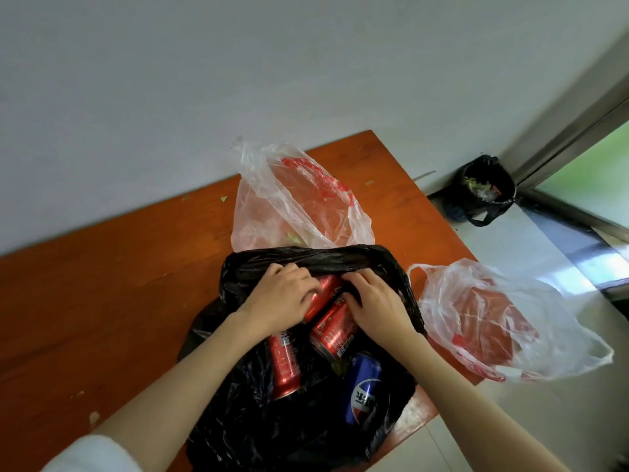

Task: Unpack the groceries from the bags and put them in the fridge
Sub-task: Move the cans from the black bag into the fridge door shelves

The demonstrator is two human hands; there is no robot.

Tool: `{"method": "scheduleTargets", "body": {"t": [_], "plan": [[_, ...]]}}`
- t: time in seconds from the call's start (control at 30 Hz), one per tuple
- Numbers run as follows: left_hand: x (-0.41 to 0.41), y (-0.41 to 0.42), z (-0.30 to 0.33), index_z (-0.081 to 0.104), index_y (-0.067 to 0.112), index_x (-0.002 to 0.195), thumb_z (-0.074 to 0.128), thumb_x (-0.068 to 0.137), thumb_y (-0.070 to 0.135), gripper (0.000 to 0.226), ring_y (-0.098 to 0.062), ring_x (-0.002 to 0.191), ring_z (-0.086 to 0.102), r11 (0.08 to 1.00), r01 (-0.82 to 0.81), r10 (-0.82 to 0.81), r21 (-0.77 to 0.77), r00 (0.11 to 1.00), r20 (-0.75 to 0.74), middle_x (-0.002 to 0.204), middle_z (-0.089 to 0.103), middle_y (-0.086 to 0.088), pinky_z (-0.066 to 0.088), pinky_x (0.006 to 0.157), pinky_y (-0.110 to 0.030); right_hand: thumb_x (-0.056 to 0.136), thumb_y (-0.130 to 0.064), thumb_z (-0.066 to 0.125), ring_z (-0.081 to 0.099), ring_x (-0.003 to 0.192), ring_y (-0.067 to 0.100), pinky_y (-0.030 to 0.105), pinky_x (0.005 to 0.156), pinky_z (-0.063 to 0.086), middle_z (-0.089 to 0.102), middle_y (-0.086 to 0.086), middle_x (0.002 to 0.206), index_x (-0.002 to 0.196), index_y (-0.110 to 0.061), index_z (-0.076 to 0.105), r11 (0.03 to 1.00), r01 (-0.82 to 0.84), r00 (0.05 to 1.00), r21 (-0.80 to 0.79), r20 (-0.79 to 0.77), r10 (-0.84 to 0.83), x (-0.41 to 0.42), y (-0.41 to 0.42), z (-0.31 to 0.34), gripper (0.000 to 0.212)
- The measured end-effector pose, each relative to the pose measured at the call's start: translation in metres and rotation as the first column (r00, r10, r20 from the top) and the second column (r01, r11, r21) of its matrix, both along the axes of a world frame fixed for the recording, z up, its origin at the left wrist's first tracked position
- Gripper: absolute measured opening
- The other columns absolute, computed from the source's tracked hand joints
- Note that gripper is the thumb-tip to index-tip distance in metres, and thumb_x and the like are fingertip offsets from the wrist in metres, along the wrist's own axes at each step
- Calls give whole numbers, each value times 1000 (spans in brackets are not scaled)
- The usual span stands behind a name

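**Both hands working inside the black bag of cans**

A black bag is lying open on the orange-brown table, spreading toward the table's near right corner. Inside it, four drink cans are lying on their sides. The left hand is reaching into the bag with its fingers curled down over the far red can, which is showing between the two hands; the fingers are bending round it, though how firmly they are gripping is hard to tell. The right hand is resting just beside it, fingers bent over the top end of a second red can and touching the bag's dark rim there; whether it is holding the can or the plastic cannot be told.

A third red can is lying nearer the camera, under the left wrist, and a blue can is lying to its right, close to the bag's near edge.

Behind the black bag, a clear bag with red print is standing slumped against the wall. Another clear bag is hanging partly over the table's right edge, well apart from the hands. On the floor in the corner, a small bin lined in black is sitting with scraps in it.
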State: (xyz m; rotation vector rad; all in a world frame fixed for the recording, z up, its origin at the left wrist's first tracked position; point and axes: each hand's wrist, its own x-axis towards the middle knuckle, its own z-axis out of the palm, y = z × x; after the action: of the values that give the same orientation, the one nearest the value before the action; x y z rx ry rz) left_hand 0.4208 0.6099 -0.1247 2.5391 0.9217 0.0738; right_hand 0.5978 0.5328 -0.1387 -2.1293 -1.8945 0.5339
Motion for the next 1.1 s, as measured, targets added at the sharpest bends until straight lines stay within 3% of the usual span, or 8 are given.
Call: {"method": "scheduleTargets", "body": {"t": [0.1,0.23,0.4,0.5,0.6,0.8,0.93,1.1], "plan": [[5,14,-7,44,22,135,37,97,29,39,-16,133,30,997,-83,81,-1,981,-178,142,40,2,22,107,-37,94,-29,49,42,126,26,37,100,38,45,4,137,136,-15,44,984,51,999,-171,14,-49,9,0,-3,45],[13,22,-4,33,18,142,40,96,34,49,-21,138,22,992,-128,122,-10,960,-250,148,30,-4,20,112,-41,92,-17,52,43,127,27,35,106,34,47,8,139,135,-11,47,981,151,975,-124,-145,-168,9,-6,6,45],[23,1,-7,43,13,133,49,90,45,54,-25,119,42,969,-248,246,23,940,-236,129,46,-7,41,93,-36,94,-22,49,59,88,25,27,70,42,62,10,101,100,-4,62,901,407,886,-152,-175,-430,-19,-32,18,23],[26,-8,-16,33,11,137,57,85,48,68,-30,120,43,947,-308,261,-96,907,-331,132,42,-12,44,92,-40,95,-32,47,55,68,28,30,59,38,58,11,77,69,-8,48,858,398,882,-325,-121,-455,-35,-38,16,35],[24,-10,-23,24,9,141,60,83,47,78,-32,121,44,926,-344,271,-157,893,-359,134,43,-17,42,95,-40,94,-37,48,51,63,27,32,56,41,52,8,71,63,-10,40,792,466,821,-393,-141,-553,-41,-33,6,42],[21,-3,-24,36,6,132,68,77,47,76,-31,113,53,823,-463,346,-329,868,-358,127,51,-16,45,93,-39,91,-37,52,60,83,28,31,68,46,60,13,94,86,-6,56,605,529,545,-595,-308,-780,-46,-11,-7,31],[20,0,-18,46,6,122,71,72,48,70,-28,105,56,804,-494,372,-330,852,-369,117,56,-13,48,89,-38,87,-31,63,62,100,31,37,85,53,62,14,111,116,0,56,460,532,218,-711,-410,-886,-45,0,-12,43],[16,3,1,54,10,89,66,75,50,44,-20,77,56,776,-497,349,-389,851,-392,79,56,-2,46,68,-31,77,-24,74,63,96,33,47,88,53,63,17,107,94,-5,53,417,538,103,-732,-434,-895,-45,-1,-9,34]]}}
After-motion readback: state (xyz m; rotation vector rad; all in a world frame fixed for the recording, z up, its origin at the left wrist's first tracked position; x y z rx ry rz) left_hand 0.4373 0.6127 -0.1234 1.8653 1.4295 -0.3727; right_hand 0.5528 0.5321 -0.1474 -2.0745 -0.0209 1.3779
